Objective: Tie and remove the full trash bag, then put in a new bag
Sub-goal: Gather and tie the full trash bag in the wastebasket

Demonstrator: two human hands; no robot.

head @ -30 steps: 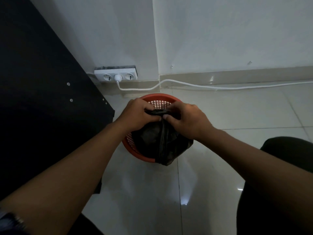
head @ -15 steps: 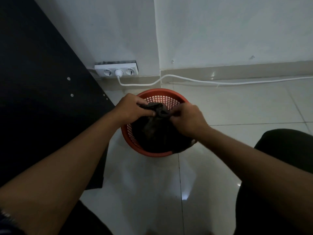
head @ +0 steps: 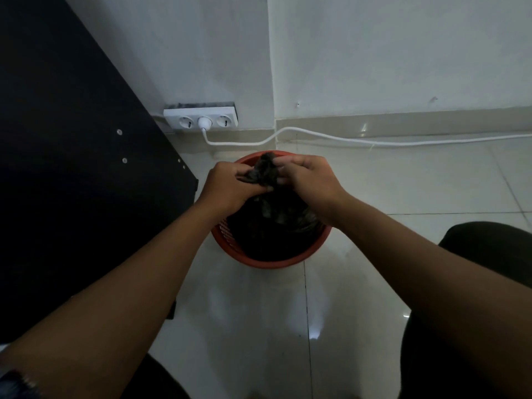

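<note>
My left hand [head: 227, 188] and right hand [head: 306, 182] both pinch the gathered neck of the black trash bag [head: 266, 175], which sits inside the red basket [head: 270, 262] below the wall socket [head: 201, 120].

Black trash bag [head: 276, 223] sits inside round red mesh bin [head: 273, 262]; top bunched into twisted neck.

No text, label, brand, number or sign can be read anywhere in the view. The white power strip [head: 201, 120] at about 11 o'clock shows only blank sockets and a plug, and the black panel [head: 72, 168] at 9 o'clock carries nothing but plain round fittings. The red basket [head: 270, 262] and the black trash bag [head: 267, 226] bear no print.
</note>
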